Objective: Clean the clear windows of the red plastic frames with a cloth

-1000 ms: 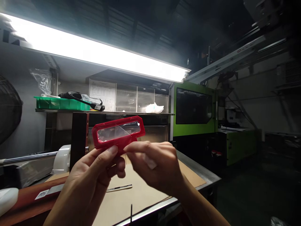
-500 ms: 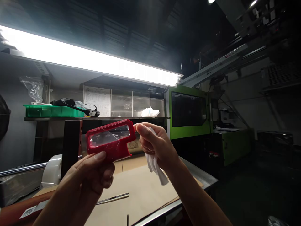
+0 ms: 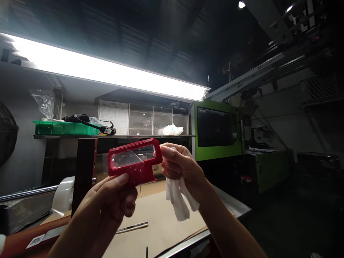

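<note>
a: our left hand (image 3: pixel 113 199) keeps the red frame (image 3: pixel 134 163) pinched by its lower edge, up in front of the shelf (image 3: pixel 115 136). it has drifted slightly right since half a second ago.

b: and our right hand (image 3: pixel 180 168), closed on the white cloth (image 3: pixel 178 199), has come in against the frame's right end; earlier we held it just apart.

A long tube lamp (image 3: pixel 107 73) is blazing overhead — blown out to white glare (edges bending slightly) — while the surrounding hall is sinking into darkness.
</note>
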{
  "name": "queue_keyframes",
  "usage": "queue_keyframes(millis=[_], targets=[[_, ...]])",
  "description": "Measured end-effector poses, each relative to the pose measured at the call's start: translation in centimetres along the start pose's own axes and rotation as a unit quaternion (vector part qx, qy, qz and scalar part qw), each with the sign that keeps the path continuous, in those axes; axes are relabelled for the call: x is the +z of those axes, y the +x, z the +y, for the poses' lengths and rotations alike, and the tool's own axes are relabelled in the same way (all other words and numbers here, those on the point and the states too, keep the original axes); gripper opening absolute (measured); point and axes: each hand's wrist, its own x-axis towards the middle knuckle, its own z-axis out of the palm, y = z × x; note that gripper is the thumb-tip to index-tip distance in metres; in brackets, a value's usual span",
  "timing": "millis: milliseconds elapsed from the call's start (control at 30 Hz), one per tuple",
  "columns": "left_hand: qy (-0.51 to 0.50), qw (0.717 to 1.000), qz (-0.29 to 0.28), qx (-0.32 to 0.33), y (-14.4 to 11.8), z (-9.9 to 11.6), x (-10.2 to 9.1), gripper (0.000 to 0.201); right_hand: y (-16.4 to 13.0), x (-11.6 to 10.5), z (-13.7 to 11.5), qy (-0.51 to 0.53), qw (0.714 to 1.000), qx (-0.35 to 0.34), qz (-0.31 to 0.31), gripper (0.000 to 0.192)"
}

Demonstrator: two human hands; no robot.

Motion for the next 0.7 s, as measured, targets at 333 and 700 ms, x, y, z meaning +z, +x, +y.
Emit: queue_keyframes(millis=[333, 700], targets=[[-0.006, 0.999, -0.011, -0.034, -0.8, 0.5, 0.0, 0.028, 0.0, 0.6, 0.4, -0.004, 0.999, -0.034, -0.012, 0.019], [0.011, 1.0, -0.013, -0.025, 0.5, 1.7, 0.5, 0.025, 0.3, 0.8, 0.9, 0.03, 0.998, -0.04, -0.029, 0.019]])
